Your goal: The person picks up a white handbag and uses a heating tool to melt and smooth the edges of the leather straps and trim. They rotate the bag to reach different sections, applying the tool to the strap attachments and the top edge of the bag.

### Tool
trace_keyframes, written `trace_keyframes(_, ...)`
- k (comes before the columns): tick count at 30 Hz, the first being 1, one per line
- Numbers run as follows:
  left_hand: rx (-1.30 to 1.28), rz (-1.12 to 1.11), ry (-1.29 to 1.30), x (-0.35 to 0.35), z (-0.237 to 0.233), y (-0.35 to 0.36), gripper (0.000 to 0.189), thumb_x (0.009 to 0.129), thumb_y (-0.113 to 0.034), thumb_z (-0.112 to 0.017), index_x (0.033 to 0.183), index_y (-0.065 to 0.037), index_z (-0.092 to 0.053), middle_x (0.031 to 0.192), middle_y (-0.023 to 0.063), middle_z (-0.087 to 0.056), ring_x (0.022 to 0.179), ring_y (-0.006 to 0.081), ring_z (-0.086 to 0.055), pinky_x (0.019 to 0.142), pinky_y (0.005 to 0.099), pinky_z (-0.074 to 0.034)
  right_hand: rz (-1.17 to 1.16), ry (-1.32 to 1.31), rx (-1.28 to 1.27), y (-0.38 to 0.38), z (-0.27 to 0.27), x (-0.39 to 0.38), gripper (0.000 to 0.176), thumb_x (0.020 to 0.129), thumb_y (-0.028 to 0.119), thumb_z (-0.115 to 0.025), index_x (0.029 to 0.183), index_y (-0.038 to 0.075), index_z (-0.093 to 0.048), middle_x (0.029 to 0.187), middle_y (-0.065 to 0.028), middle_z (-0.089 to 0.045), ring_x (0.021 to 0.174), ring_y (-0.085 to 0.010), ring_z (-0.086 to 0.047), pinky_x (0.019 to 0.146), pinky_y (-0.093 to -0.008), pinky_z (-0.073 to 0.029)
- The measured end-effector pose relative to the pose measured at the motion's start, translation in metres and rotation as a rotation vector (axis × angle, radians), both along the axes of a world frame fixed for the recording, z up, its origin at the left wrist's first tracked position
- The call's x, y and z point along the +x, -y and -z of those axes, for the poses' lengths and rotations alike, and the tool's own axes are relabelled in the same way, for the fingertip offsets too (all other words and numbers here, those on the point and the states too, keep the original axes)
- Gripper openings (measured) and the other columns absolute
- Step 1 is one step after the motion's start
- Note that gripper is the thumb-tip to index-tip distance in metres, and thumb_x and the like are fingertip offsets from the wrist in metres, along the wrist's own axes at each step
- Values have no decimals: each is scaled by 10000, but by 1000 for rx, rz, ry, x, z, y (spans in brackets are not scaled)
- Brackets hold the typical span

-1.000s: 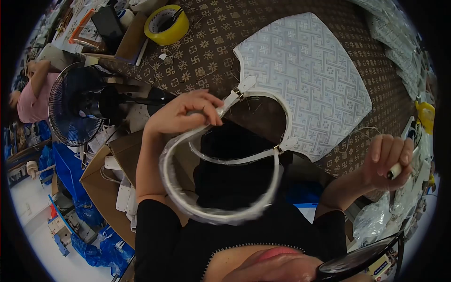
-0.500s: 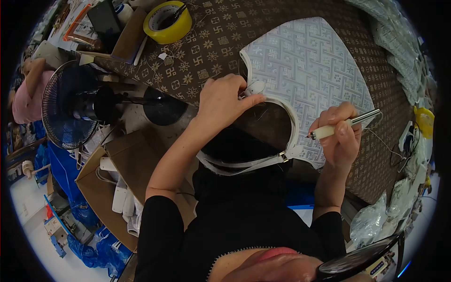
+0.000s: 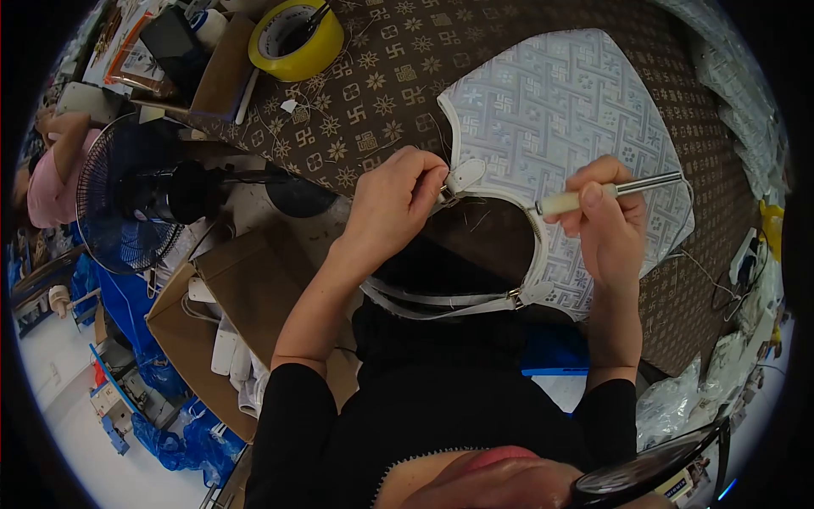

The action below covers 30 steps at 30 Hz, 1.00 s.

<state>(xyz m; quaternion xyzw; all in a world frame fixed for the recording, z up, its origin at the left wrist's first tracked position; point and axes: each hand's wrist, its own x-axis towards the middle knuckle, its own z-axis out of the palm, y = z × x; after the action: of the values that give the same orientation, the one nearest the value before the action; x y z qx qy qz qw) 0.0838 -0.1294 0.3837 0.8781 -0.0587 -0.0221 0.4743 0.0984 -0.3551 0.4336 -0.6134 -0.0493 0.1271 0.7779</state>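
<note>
A pale grey-blue patterned handbag (image 3: pixel 560 110) with white trim lies on the table, its curved opening towards me. My left hand (image 3: pixel 394 199) is closed, pinching the strap end at a small metal buckle beside a white leather tab (image 3: pixel 466 175). The white strap (image 3: pixel 441 304) loops near my lap to a second buckle (image 3: pixel 515 297). In my right hand (image 3: pixel 612 220) is a pen-like tool (image 3: pixel 564 203) with a cream grip and metal barrel, a thin cord trailing by its rear end. Its tip points left, close to the opening's trim; contact cannot be made out.
A brown patterned cloth (image 3: pixel 381 102) covers the table. Yellow tape (image 3: pixel 297 64) and a small box (image 3: pixel 225 72) stand at the far left. A fan (image 3: pixel 127 195), an open carton (image 3: pixel 246 314) and another person's arm (image 3: pixel 68 153) are left. Clear plastic bags (image 3: pixel 670 403) lie right.
My right hand has raised the tool away from me, up to the trim, its barrel now nearer level. My left hand has drawn back slightly from the tab, its thumb now tucked in at the buckle.
</note>
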Motion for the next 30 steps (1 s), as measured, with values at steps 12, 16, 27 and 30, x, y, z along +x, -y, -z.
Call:
trace_keyframes(12, -42, -20, 54, -5, 0, 0, 57, 800, -48, -568, 852, -24, -560, 772, 104, -559, 642, 271, -574, 548, 328, -452, -22, -72, -229, -35, 20, 10, 148, 867, 122, -569, 914, -19, -571, 700, -64, -596, 571, -70, -552, 533, -188, -478)
trace_keyframes(16, -75, -47, 57, -7, 1, 1, 52, 798, -44, -578, 844, -23, -565, 764, 104, -559, 625, 261, -575, 540, 316, -452, -44, -46, -246, -40, 24, 10, 130, 860, 100, -579, 908, -20, -572, 711, -64, -598, 584, -59, -548, 530, -174, -469)
trace_keyframes(27, -51, -48, 137, -8, 7, 2, 65, 824, -66, -572, 877, -41, -544, 762, 94, -555, 610, 250, -581, 521, 313, -462, 39, -33, -211, -46, 44, 4, 80, 841, 95, -599, 852, 18, -583, 691, -21, -592, 570, -34, -521, 504, -159, -427)
trace_keyframes(30, -35, -40, 173, -9, 10, 3, 64, 829, -70, -568, 881, -48, -538, 762, 91, -553, 603, 253, -579, 514, 319, -463, 36, -36, -208, -45, 47, 3, 81, 845, 98, -594, 860, 19, -584, 701, -24, -595, 582, -35, -526, 510, -160, -431)
